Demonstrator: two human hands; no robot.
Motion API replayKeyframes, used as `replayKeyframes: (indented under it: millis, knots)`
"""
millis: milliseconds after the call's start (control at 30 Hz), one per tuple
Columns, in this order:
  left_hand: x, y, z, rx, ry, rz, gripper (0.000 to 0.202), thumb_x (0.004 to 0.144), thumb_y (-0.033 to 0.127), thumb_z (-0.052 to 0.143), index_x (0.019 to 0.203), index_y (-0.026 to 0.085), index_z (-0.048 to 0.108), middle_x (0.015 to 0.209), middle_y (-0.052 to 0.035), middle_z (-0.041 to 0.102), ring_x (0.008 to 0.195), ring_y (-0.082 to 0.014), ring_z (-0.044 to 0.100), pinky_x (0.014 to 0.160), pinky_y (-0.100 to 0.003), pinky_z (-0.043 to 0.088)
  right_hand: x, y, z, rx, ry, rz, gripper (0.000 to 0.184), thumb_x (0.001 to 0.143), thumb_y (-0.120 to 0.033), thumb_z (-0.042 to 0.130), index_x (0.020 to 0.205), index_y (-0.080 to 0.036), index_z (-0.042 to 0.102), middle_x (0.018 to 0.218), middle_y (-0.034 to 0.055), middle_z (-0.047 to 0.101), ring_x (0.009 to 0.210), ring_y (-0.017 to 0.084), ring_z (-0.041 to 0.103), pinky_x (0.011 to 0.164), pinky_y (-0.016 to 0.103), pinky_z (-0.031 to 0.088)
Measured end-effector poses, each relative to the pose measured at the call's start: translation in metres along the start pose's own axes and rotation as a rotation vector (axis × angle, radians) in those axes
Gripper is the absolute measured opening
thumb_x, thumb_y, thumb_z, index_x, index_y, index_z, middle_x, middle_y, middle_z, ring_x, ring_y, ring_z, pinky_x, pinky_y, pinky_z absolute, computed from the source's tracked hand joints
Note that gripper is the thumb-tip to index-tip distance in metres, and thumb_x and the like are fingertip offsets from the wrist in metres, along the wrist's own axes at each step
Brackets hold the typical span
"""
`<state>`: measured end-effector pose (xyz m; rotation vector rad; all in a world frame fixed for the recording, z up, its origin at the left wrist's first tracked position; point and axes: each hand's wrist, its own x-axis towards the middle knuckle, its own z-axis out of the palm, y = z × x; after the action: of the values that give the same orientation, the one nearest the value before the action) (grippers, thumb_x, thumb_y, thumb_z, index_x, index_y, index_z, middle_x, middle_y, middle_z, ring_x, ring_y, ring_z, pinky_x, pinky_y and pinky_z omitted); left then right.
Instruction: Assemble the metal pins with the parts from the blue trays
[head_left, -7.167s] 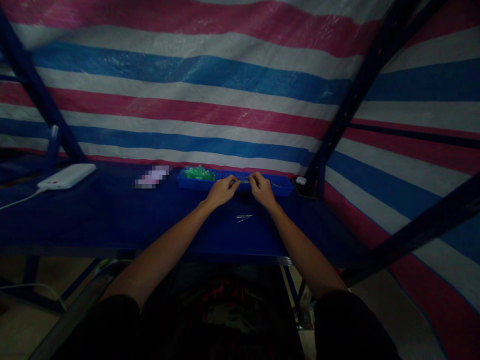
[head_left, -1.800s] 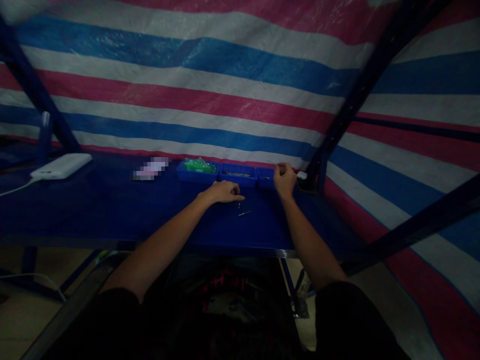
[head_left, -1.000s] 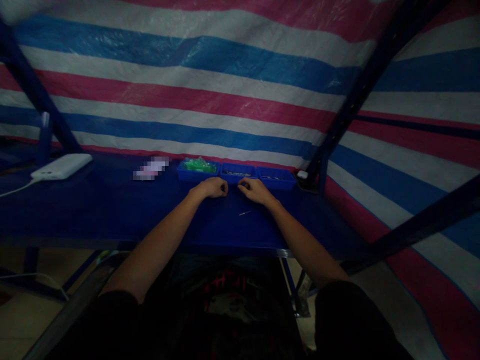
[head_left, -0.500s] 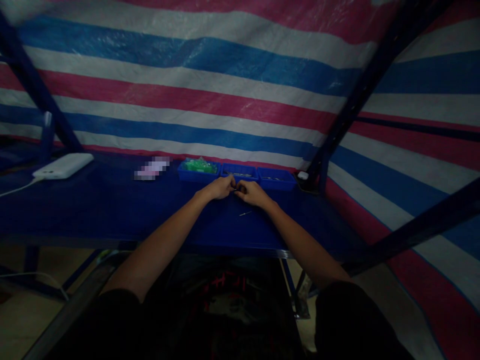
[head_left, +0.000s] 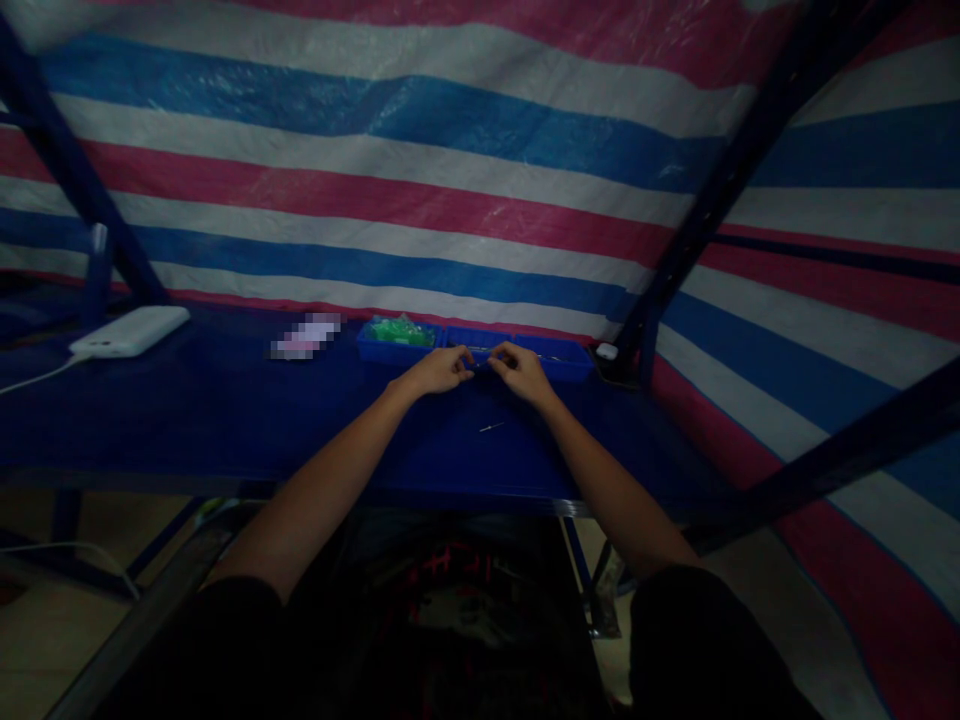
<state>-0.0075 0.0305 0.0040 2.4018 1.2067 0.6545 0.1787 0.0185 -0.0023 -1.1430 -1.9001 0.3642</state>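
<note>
Left hand (head_left: pixel 441 371) and right hand (head_left: pixel 523 373) pinched one small piece (head_left: pixel 481 366) near frame centre, probably from two sides for steadiness; a thin pin (head_left: pixel 491 428) lay lower.

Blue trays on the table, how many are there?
3, side by side near the far edge: the left tray with green items, the middle tray partly hidden by the left hand and right hand, and the right tray.

We're looking out from the wearer's head, the camera facing forward and tipping down over the flat dark-blue tabletop (head_left: pixel 225 420), catching the bare left hand (head_left: pixel 441 371) and bare right hand (head_left: pixel 521 371) near mid-frame, striped red-white-blue plastic sheeting (head_left: pixel 375 205) filling the background.
</note>
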Motion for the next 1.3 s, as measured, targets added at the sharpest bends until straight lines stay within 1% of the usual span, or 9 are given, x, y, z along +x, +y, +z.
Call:
replayKeyframes:
  millis: [267, 600, 767, 900, 967, 1067, 1133, 1200, 1300]
  knots:
    - [0.002, 0.003, 0.001, 0.034, 0.168, 0.065, 0.013, 0.078, 0.026, 0.055, 0.084, 0.015, 0.06, 0.07, -0.0019, 0.063, 0.064, -0.0127, 0.056, 0.059, -0.022, 0.039, 0.005, 0.008, 0.011, 0.386, 0.007, 0.176, 0.02, 0.067, -0.038, 0.057, 0.068, -0.02, 0.048, 0.051, -0.0065, 0.042, 0.046, 0.01, 0.04, 0.048, 0.023, 0.032]
    - [-0.001, 0.007, -0.005, 0.101, 0.237, 0.066, 0.02, 0.081, 0.029, 0.05, 0.079, 0.015, 0.065, 0.064, -0.0013, 0.062, 0.058, -0.0125, 0.053, 0.056, -0.023, 0.034, -0.003, 0.001, 0.008, -0.029, 0.031, -0.078, 0.013, 0.079, -0.031, 0.048, 0.086, -0.02, 0.051, 0.056, -0.0057, 0.044, 0.051, 0.011, 0.043, 0.052, 0.023, 0.031]
    - [-0.001, 0.009, -0.005, -0.024, 0.278, 0.052, 0.02, 0.081, 0.03, 0.05, 0.089, 0.015, 0.061, 0.066, -0.0009, 0.061, 0.057, -0.0118, 0.053, 0.058, -0.023, 0.037, -0.002, 0.0, 0.01, -0.108, 0.036, -0.074, 0.016, 0.084, -0.032, 0.042, 0.079, -0.019, 0.051, 0.059, -0.0023, 0.049, 0.053, 0.013, 0.045, 0.053, 0.024, 0.031]
    - [-0.001, 0.011, -0.002, -0.082, 0.303, 0.027, 0.023, 0.081, 0.03, 0.05, 0.096, 0.015, 0.055, 0.069, -0.0013, 0.061, 0.059, -0.012, 0.054, 0.058, -0.023, 0.039, 0.001, -0.001, 0.0, -0.165, 0.121, -0.062, 0.023, 0.086, -0.035, 0.038, 0.076, -0.019, 0.051, 0.062, 0.0007, 0.053, 0.057, 0.014, 0.048, 0.056, 0.025, 0.033]
    - [-0.002, 0.015, 0.001, -0.066, 0.187, 0.031, 0.025, 0.082, 0.034, 0.048, 0.097, 0.015, 0.055, 0.072, -0.0023, 0.061, 0.064, -0.0132, 0.056, 0.061, -0.025, 0.041, 0.002, 0.001, -0.012, -0.218, 0.253, 0.013, 0.023, 0.086, -0.036, 0.037, 0.081, -0.019, 0.053, 0.066, 0.0023, 0.056, 0.061, 0.016, 0.051, 0.06, 0.026, 0.034]
    - [-0.01, 0.026, 0.005, 0.044, -0.199, 0.087, 0.038, 0.074, 0.049, 0.054, 0.095, 0.018, 0.058, 0.086, -0.0046, 0.062, 0.08, -0.0176, 0.057, 0.07, -0.029, 0.042, 0.003, 0.011, -0.031, -0.345, 0.5, 0.26, 0.025, 0.084, -0.035, 0.04, 0.098, -0.017, 0.051, 0.07, 0.0045, 0.058, 0.068, 0.02, 0.054, 0.066, 0.029, 0.036]
    - [-0.015, 0.036, 0.006, 0.167, -0.375, 0.127, 0.047, 0.065, 0.059, 0.058, 0.098, 0.024, 0.059, 0.1, -0.0045, 0.06, 0.094, -0.0225, 0.053, 0.078, -0.034, 0.04, 0.002, 0.019, -0.039, -0.403, 0.552, 0.386, 0.03, 0.082, -0.035, 0.043, 0.105, -0.016, 0.049, 0.07, 0.0052, 0.058, 0.07, 0.022, 0.054, 0.068, 0.031, 0.036]
    - [-0.019, 0.044, 0.006, 0.257, -0.435, 0.147, 0.048, 0.065, 0.06, 0.058, 0.101, 0.028, 0.058, 0.108, -0.004, 0.056, 0.102, -0.0247, 0.048, 0.083, -0.038, 0.037, 0.001, 0.025, -0.04, -0.414, 0.532, 0.423, 0.032, 0.082, -0.036, 0.043, 0.106, -0.016, 0.049, 0.069, 0.0051, 0.057, 0.07, 0.023, 0.054, 0.068, 0.032, 0.037]
    - [-0.02, 0.051, 0.006, 0.323, -0.45, 0.148, 0.038, 0.072, 0.049, 0.056, 0.102, 0.027, 0.057, 0.11, -0.0048, 0.054, 0.104, -0.0247, 0.048, 0.085, -0.041, 0.036, 0.002, 0.025, -0.031, -0.375, 0.479, 0.36, 0.03, 0.082, -0.037, 0.042, 0.103, -0.017, 0.051, 0.065, 0.0031, 0.056, 0.065, 0.021, 0.052, 0.065, 0.03, 0.036]
